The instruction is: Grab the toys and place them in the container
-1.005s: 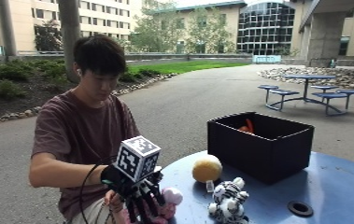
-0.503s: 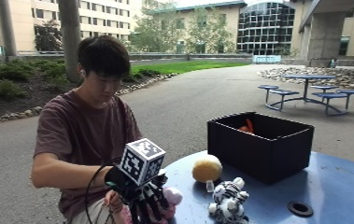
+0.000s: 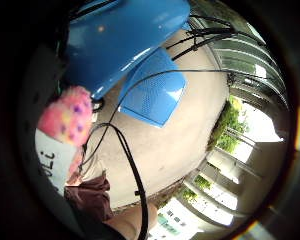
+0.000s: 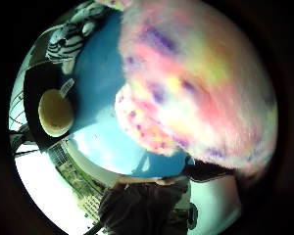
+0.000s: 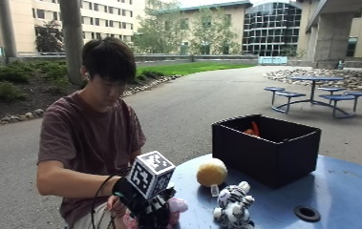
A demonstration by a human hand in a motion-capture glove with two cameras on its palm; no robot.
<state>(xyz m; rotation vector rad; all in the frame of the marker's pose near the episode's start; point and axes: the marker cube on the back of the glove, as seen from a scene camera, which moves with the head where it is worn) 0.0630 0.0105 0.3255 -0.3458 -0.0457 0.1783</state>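
Fingers of the gloved right hand (image 5: 149,207) curl around a pink plush toy (image 5: 175,206) at the table's (image 5: 346,191) edge. A black container (image 5: 272,148) stands well apart.

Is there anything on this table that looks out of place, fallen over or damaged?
Nothing stands out. The yellow ball and zebra toy lie on the blue table beside the black box, waiting. The gloved hand is at the pink plush at the table's edge.
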